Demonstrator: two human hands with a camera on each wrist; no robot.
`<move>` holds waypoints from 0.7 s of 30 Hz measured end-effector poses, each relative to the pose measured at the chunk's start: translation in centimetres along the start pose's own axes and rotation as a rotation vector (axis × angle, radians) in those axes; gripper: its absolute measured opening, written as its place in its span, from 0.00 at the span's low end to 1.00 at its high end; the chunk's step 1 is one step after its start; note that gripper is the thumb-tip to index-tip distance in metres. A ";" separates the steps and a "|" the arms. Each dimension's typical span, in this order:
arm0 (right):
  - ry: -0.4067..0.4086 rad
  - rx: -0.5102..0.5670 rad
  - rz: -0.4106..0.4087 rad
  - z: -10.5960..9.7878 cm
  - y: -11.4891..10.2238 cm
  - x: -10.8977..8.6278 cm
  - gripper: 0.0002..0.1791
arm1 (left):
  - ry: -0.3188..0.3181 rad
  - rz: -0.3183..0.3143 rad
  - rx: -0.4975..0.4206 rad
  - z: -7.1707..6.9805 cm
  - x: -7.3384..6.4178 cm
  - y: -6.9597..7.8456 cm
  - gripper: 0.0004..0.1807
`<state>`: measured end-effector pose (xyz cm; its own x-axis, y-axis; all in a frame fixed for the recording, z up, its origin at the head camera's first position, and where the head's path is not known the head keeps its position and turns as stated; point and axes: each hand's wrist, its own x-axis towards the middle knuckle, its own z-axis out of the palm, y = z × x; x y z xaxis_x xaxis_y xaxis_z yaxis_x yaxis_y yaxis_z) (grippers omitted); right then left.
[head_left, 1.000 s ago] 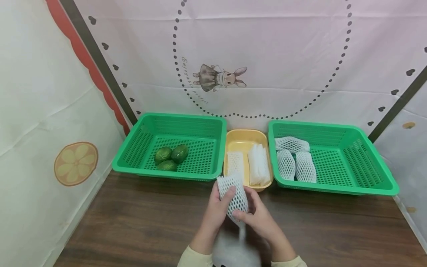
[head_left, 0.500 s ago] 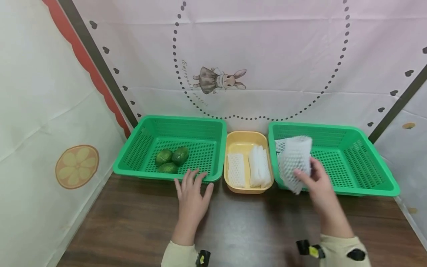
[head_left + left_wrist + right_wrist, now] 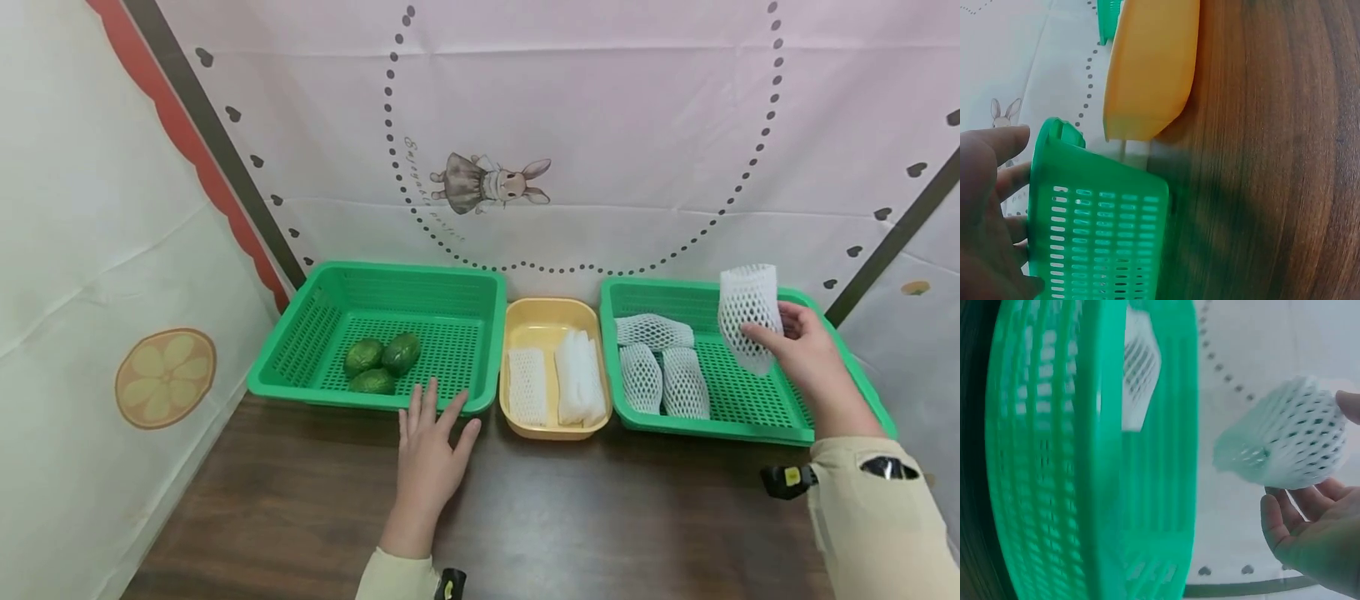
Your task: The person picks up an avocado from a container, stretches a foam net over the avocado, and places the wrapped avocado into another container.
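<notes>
My right hand (image 3: 813,350) grips a white foam net sleeve (image 3: 750,308) between thumb and fingers, above the right green basket (image 3: 720,430). In the right wrist view the sleeve (image 3: 1300,434) bulges in the middle and narrows at one end; what is inside cannot be made out. Three net-covered pieces (image 3: 686,385) lie at that basket's left end. My left hand (image 3: 427,462) lies with fingers spread at the front rim of the left green basket (image 3: 300,387). Three dark green avocados (image 3: 401,354) sit in this basket. The left wrist view shows the fingers (image 3: 1007,144) beside the rim.
Between the baskets stands a yellow tray (image 3: 555,432) holding a flat foam net stack (image 3: 527,387) and a folded white bundle (image 3: 579,379). A printed cloth wall (image 3: 615,150) rises behind. The brown wooden table (image 3: 585,517) extends in front.
Both hands were together on the sleeve in front of the tray. The left hand let go and moved to the left basket's rim; the right carried the sleeve rightward over the right basket.
</notes>
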<state>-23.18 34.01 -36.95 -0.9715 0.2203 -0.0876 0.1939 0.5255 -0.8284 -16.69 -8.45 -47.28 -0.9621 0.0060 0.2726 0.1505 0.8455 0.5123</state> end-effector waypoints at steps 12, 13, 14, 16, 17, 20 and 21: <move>-0.192 -0.574 -0.037 -1.5 1.8 8.2 0.34 | -0.001 -0.012 0.039 -0.4 -0.1 -0.4 0.26; -0.183 -0.616 -0.059 -1.5 2.1 8.6 0.32 | -0.006 -0.009 0.042 -0.5 -0.1 -0.3 0.26; -0.174 -0.657 -0.085 -1.5 2.5 8.8 0.31 | -0.011 -0.007 0.047 -0.5 -0.2 -0.3 0.26; -0.165 -0.737 -0.124 -1.4 3.2 9.3 0.28 | -0.024 -0.003 0.050 -0.6 -0.3 -0.2 0.27; -0.170 -0.769 -0.143 -1.3 3.5 9.5 0.27 | -0.026 -0.001 0.051 -0.6 -0.4 -0.1 0.27; -0.207 -0.837 -0.167 -1.0 4.3 10.0 0.24 | -0.026 0.007 0.059 -0.6 -0.5 0.1 0.27; -0.218 -0.850 -0.160 -0.9 4.3 10.3 0.23 | -0.025 0.009 0.058 -0.6 -0.5 0.1 0.27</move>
<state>-32.17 39.33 -40.93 -0.9831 -0.0238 -0.1814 0.0050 0.9876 -0.1567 -16.00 -8.67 -46.83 -0.9663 0.0268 0.2562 0.1467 0.8748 0.4617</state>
